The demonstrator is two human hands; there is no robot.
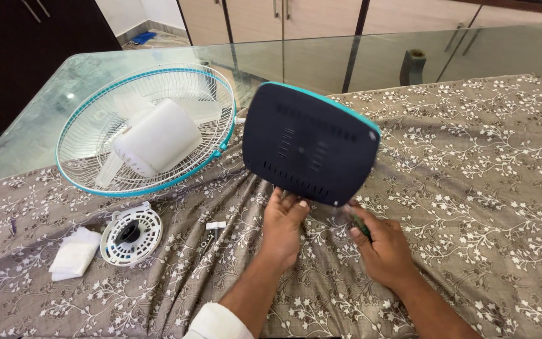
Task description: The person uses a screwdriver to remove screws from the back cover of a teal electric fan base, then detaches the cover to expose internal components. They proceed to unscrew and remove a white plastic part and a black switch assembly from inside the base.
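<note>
The left hand [283,223] grips the tilted fan base [310,144] by its lower edge, baring its dark underside to the screwdriver [361,225] clasped in the right hand [384,251].

A glass tabletop [45,107] fills the upper left of the frame, reflecting soft daylight. A brown floral cloth [472,176] covers its lower and right parts. Beige cabinet doors [252,19] run along the top, with dark cabinets [7,56] at far upper left.

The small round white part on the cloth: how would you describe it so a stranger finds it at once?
Start at the big fan cage with the teal rim, lying at the table's left. Just below it on the patterned cloth lies a small round white part, beside folded white tissue. It alone has radial slots and a dark centre.
</note>
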